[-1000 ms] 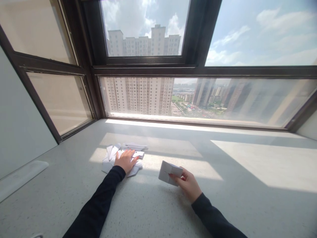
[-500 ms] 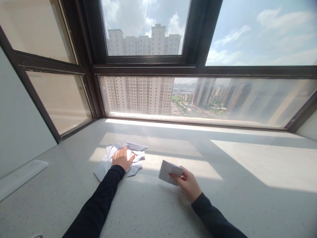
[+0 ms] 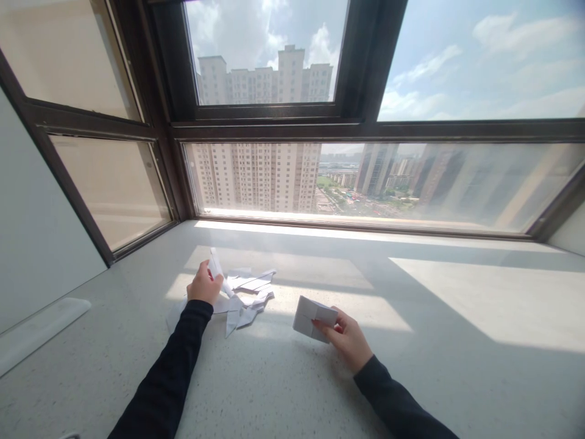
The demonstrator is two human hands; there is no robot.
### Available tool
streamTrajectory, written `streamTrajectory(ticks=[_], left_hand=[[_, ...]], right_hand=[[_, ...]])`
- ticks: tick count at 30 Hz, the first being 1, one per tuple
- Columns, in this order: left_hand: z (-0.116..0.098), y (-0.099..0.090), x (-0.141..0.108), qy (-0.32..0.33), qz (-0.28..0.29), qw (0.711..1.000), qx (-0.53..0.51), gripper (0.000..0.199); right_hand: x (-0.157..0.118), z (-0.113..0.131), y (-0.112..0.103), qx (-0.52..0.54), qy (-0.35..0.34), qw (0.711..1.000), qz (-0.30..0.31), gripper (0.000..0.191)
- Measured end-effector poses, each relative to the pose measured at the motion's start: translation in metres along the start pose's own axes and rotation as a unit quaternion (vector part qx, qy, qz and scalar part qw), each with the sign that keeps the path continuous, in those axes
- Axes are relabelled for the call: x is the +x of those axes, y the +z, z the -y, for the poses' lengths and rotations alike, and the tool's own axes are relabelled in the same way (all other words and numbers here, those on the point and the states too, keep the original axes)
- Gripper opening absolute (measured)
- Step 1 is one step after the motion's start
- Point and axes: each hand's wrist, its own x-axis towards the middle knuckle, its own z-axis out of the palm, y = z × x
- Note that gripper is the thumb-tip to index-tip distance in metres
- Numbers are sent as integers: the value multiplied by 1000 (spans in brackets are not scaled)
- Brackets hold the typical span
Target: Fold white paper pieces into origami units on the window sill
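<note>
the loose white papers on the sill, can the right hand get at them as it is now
Probably, though not freely: the right hand holds a folded paper. The left hand is at the loose papers' left side, leaving their right side open.

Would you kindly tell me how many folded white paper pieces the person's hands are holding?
2 that I can see: one narrow folded white paper piece in the left hand, and one squarish folded white paper piece in the right hand. More may be hidden in either grasp.
</note>
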Motion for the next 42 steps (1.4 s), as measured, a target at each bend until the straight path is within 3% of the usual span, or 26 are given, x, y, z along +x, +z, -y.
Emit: streamTrajectory(ticks=[3,5,9,12,16,20,26,32,35,38,42], left_hand=[[2,-4,-3,2,-78,997,16,51],[-1,-2,-7,43,-104,993,38,52],[-13,12,-16,167,-110,975,94,56],[-15,22,-16,214,-90,962,141,52],[-9,33,-12,193,-41,967,160,30],[-4,42,-11,154,-20,980,128,29],[0,49,-5,80,-51,993,69,35],[-3,51,-4,63,-59,996,39,21],[-7,45,-7,55,-86,994,21,11],[-10,28,-6,90,-139,986,-8,7],[-20,4,-12,142,-155,956,-206,5]], right_hand=[[0,0,0,-2,1,1000,2,22],[0,0,0,-3,1,1000,2,23],[0,0,-1,-8,3,1000,-4,25],[0,0,-1,-8,4,1000,-12,26],[-1,1,0,-4,1,1000,-3,25],[-1,2,0,1,1,1000,-5,25],[-1,5,0,12,-4,1000,-11,25],[-2,5,0,3,-12,1000,-14,24],[-2,5,-1,0,-12,1000,-20,25],[-1,5,-1,-7,-7,1000,-21,25],[-1,6,0,0,-1,1000,-15,26]])
